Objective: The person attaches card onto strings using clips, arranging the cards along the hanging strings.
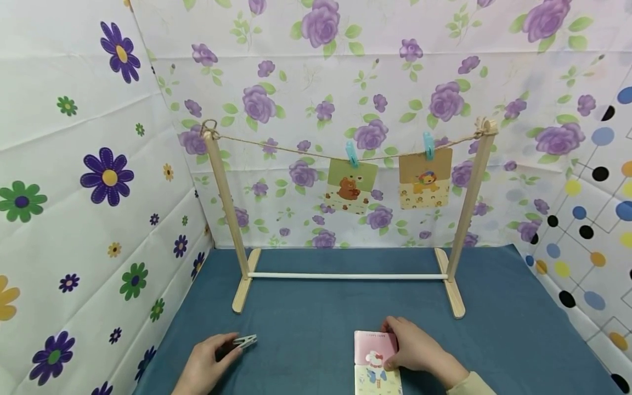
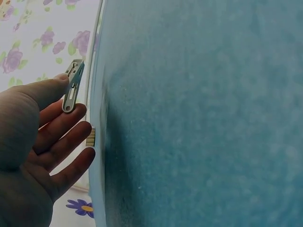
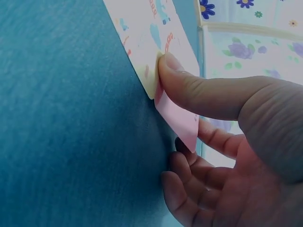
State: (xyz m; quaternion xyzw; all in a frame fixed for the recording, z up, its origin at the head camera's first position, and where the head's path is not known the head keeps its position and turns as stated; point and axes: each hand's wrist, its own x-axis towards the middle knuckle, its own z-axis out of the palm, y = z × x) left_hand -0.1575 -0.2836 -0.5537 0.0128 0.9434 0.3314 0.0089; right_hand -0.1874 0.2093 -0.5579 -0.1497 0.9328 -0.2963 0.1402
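Note:
My left hand (image 1: pixel 207 359) pinches a pale grey-green clothespin (image 1: pixel 245 341) between thumb and index finger, low over the cloth at the front left. In the left wrist view the clothespin (image 2: pixel 74 87) stands nearly upright, its other three fingers spread loosely. At the front centre-right, my right hand (image 1: pixel 419 345) grips the right edge of a pink and pale-yellow card (image 1: pixel 367 378) with a cartoon kitten on it. The right wrist view shows the thumb on the card's (image 3: pixel 177 118) face, the fingers behind, and a crease where the pink part bends from the yellow part.
A wooden stand (image 1: pixel 224 203) with a white bottom bar (image 1: pixel 345 276) stands at the back. Twine (image 1: pixel 281 147) is strung between its posts. Blue clothespins (image 1: pixel 428 145) hold a bear card (image 1: pixel 350 186) and a lion card (image 1: pixel 424 181) on it. Blue cloth (image 1: pixel 306 318) covers the table; patterned sheets surround it.

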